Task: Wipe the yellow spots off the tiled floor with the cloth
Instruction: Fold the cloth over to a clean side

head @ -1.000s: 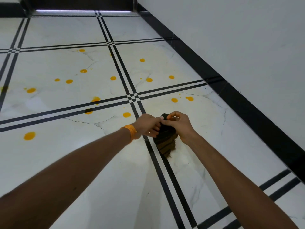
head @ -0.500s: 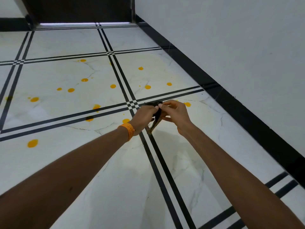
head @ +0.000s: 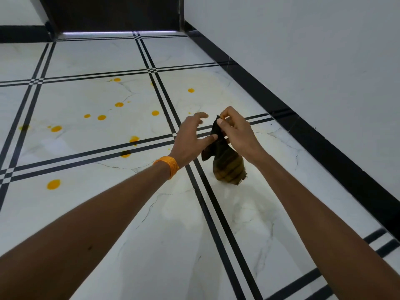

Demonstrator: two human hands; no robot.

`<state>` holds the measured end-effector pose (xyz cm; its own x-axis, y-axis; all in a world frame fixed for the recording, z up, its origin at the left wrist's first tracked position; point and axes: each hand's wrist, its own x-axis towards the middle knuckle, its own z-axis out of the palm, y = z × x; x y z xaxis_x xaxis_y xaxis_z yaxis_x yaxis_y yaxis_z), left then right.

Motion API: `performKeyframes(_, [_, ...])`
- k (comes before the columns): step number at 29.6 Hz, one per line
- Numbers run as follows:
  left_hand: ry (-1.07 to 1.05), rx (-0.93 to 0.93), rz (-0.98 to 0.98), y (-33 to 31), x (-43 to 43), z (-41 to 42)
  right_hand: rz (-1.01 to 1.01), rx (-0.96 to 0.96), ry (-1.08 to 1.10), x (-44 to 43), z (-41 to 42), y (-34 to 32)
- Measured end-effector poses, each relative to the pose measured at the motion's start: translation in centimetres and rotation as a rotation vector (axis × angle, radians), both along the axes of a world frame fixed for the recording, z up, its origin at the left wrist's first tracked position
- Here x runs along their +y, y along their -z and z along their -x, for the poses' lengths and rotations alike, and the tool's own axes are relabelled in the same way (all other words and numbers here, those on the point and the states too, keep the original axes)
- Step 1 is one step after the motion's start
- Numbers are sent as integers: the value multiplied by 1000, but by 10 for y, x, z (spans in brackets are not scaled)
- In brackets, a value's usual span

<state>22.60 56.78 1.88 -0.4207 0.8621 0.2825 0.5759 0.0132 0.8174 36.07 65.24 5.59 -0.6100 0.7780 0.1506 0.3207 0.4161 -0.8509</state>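
The cloth hung in the air over the tiled floor, toward the floor's right edge, just right of a pair of black lines running from the near edge to the far one. It was dark at the top and striped brown and yellowish lower down. Whether its bottom end touched the tile could not be told from the head view.

The right hand held the cloth by its top corner, with thumb and fingers curled and pinched together on the fabric. The left hand was just beside it with its fingers spread apart and loosely bent, gripping nothing. Only the straight thumb reached across to touch the cloth's side. An orange band sat on the left wrist.

The yellow spots lay scattered over the tiles left of the hands and beyond them, toward the far edge and well apart from the cloth. One was large near the left edge, and a few sat on or beside the black cross lines.

Along the right edge ran a black skirting under a white wall, and a dark door closed off the far edge.
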Motion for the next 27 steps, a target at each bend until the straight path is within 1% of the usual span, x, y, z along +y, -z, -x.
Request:
performKeyframes(1, [77, -28, 16, -5, 2, 1, -36, -20, -16, 1, -1, -4])
performKeyframes(3, [208, -170, 69, -11, 4, -4, -88, -16, -3, 5, -3, -9])
performKeyframes(5, [314, -329, 175, -9, 2, -9, -86, 25, 18, 9, -3, -11])
performKeyframes(6, [365, -367, 250, -5, 2, -11, -68, 51, 28, 10, -3, -11])
performKeyframes(8, [418, -340, 401, 4, 0, -9, -19, 91, 53, 13, -3, -13])
performKeyframes(10, [421, -294, 497, 10, -2, -5, 42, 143, 76, 19, -5, -14])
performKeyframes(11, [425, -301, 535, 10, -3, -3, 78, 168, 87, 23, -7, -12])
performKeyframes(13, [455, -397, 586, 6, -5, -4, 175, 201, 96, 32, -9, -6])
performKeyframes(16, [492, -649, 542, -7, -4, -14, 379, 231, 100, 38, -14, 5])
performKeyframes(18, [467, -808, 458, -18, -2, -19, 595, 229, 73, 39, -20, 21])
performKeyframes(20, [423, -940, 377, -29, -2, -22, 803, 165, 29, 33, -28, 41])
performKeyframes(23, [364, -1177, 284, -35, -1, -20, 968, 63, -43, 13, -36, 69])
performKeyframes(25, [353, -1273, 218, -34, -1, -19, 1147, 105, -104, -6, -41, 75])
performKeyframes(27, [346, -1323, 177, -36, -4, -18, 1312, 255, -171, -15, -46, 78])
